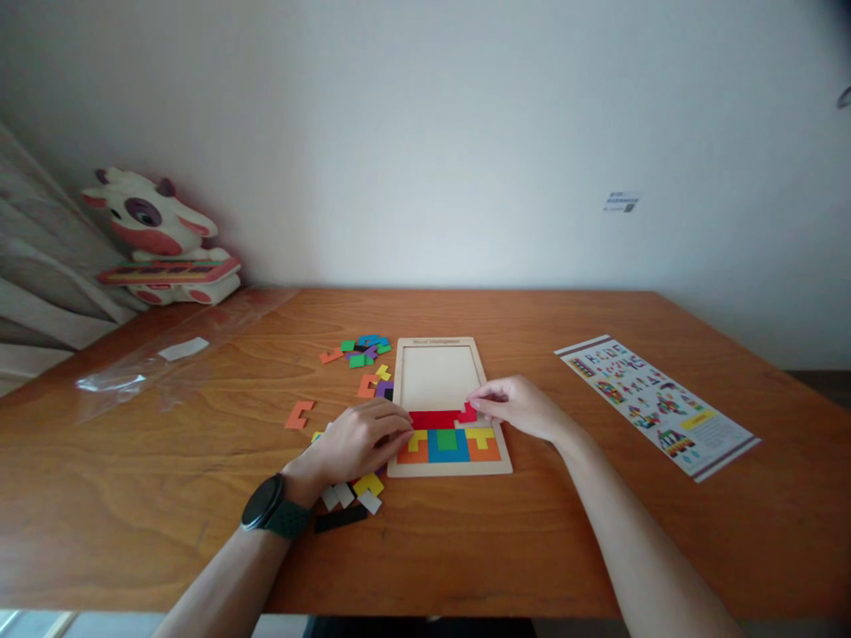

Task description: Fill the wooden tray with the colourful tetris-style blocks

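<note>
A wooden puzzle tray [506,466] lies in front of me, its lower rows filled with orange, yellow, blue and green pieces. Above them runs a red strip of pieces [432,419]. My right hand [515,405] pinches a small red puzzle piece [467,412] at the right end of that strip. My left hand [363,439] rests at the tray's left edge, its curled fingertips at the left end of the red strip; whether they grip anything is hidden. Loose pieces lie around and partly under this hand, among them a black bar [340,519] and a yellow piece [368,484].
More coloured pieces [359,352] lie left of the tray, with an orange piece [299,414] farther out. A printed pattern sheet [655,403] is on the right. Clear plastic wrapping [152,377] and a cow-shaped toy keyboard [169,244] are at the left, by the wall.
</note>
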{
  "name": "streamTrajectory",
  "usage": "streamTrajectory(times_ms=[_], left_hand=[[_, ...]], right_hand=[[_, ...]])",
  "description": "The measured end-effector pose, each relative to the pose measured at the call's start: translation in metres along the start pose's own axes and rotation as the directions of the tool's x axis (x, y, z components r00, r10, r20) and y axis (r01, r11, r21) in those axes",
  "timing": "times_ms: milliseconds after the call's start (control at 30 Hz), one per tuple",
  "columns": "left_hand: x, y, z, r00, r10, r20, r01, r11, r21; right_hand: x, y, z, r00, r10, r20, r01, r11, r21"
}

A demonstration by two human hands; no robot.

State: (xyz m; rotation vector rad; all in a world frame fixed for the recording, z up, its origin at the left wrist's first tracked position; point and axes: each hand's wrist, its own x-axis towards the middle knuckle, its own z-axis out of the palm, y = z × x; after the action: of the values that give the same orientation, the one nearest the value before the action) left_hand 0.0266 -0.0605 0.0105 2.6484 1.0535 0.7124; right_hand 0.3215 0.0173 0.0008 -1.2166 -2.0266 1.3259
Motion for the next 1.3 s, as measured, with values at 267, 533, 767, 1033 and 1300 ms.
streamTrajectory(times_ms=[267,533,767,1033,1300], left_hand=[[-0.0004,-0.0005,-0.0003,0.999,-0.033,0.03,0.033,0.999,0.005],[-0.0027,-0.0044,0.0022,1.0,-0.026,-0.001,0.025,1.0,-0.01],[0.0003,-0.0022,0.0005,1.0,0.004,-0.025,-0.004,1.0,-0.008],[-0.0005,-0.0048,0.0025,1.0,0.026,-0.003,-0.026,0.999,-0.037],[-0.0016,-0.0065,0.0029,0.999,0.033,0.002,-0.033,0.999,-0.043]], right_hand=[[-0.0007,-0.0016,0.0011,0.999,-0.049,0.012,0.05,0.987,-0.153],[-0.0006,-0.0036,0.0037,0.998,-0.069,0.006,0.069,0.988,-0.138],[-0.0004,-0.0018,0.0006,0.994,-0.076,0.082,0.082,0.994,-0.078],[0.0014,0.0012,0.0056,0.991,-0.115,0.072,0.117,0.993,-0.018],[0.0006,-0.0048,0.0062,0.989,-0.123,0.077,0.118,0.991,0.069]])
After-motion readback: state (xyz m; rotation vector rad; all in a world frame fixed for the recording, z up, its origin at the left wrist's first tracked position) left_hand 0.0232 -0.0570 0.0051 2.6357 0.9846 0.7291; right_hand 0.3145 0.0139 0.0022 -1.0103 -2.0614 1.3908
